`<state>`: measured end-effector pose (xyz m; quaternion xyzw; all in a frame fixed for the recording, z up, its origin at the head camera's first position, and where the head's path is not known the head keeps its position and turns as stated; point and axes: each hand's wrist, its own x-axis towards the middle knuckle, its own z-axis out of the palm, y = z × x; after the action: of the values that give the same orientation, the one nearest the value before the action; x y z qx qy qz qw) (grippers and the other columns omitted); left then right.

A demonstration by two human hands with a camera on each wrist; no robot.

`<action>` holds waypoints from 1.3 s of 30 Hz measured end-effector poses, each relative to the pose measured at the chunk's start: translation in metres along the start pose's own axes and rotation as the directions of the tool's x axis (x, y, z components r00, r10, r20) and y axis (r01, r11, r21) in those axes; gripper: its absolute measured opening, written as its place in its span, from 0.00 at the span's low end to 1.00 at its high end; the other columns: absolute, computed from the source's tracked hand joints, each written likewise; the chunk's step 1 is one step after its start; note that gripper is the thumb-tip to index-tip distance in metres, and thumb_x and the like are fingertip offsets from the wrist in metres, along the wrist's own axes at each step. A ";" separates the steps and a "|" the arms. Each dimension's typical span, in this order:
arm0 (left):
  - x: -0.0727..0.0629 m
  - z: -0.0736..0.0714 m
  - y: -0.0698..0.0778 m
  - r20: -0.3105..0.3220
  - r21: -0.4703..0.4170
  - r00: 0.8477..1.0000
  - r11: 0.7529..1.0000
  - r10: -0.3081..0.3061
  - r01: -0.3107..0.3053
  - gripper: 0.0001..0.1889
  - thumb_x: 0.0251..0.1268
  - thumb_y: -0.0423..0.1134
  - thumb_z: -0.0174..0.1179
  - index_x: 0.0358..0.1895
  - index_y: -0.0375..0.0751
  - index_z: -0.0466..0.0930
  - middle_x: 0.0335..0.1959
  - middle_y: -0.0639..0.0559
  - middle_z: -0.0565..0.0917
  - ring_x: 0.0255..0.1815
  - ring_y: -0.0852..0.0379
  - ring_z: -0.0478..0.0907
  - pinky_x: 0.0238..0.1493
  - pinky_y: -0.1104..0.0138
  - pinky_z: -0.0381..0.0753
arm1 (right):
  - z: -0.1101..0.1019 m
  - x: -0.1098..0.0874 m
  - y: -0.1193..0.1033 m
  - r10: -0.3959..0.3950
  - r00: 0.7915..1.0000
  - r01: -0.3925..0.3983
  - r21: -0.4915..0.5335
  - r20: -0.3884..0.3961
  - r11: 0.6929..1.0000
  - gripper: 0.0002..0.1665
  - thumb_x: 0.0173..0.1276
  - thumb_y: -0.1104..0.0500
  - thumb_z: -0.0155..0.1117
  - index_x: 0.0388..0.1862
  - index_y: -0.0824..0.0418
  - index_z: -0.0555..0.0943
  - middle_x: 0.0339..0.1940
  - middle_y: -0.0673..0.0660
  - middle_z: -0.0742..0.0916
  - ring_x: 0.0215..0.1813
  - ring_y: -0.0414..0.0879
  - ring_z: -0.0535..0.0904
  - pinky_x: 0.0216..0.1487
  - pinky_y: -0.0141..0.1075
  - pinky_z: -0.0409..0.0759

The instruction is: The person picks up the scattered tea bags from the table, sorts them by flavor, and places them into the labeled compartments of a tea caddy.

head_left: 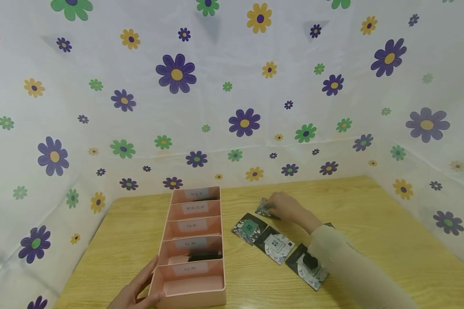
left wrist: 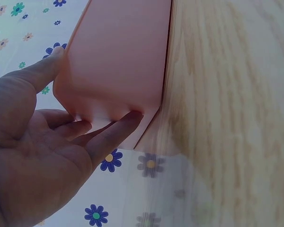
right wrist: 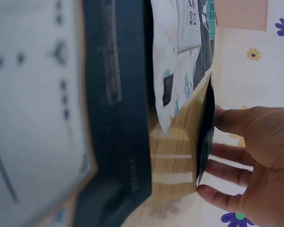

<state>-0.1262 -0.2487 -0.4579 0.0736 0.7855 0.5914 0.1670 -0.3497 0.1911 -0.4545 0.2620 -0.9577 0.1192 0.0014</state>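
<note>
A long pink divided box [head_left: 189, 296] stands on the table, left of centre. My left hand [head_left: 137, 287] holds its near left corner, thumb at the front rim and fingers along the left wall; in the left wrist view the fingertips [left wrist: 135, 116] press on the pink plastic. At the far end of a row of flat packets, my right hand [head_left: 288, 208] pinches a small dark patterned packet [head_left: 261, 207]. The right wrist view shows thumb and fingers at the edges of this packet [right wrist: 207, 132]. Part of it is hidden under the hand.
Several dark-and-white packets lie in a row: one with a green label [head_left: 249, 227], one with a white label [head_left: 275, 243], and one near the right sleeve [head_left: 307, 266]. Black items [head_left: 205, 256] lie in box compartments with paper labels. A flowered curtain [head_left: 232, 94] surrounds the table [head_left: 386, 227].
</note>
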 end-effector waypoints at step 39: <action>-0.001 -0.001 0.001 0.008 -0.019 1.000 1.000 -0.016 0.016 0.46 0.77 0.38 0.61 0.84 0.35 0.37 0.81 0.24 0.39 0.77 0.19 0.43 0.56 0.43 0.83 | -0.011 -0.011 0.015 0.001 0.997 -0.006 0.071 0.074 0.997 0.32 0.67 0.63 0.70 0.66 0.78 0.74 0.61 0.73 0.82 0.60 0.65 0.80 0.64 0.56 0.77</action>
<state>-0.1259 -0.2491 -0.4570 0.0682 0.7795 0.5973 0.1756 -0.3483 0.2118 -0.4476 0.2643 -0.9527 0.1437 -0.0436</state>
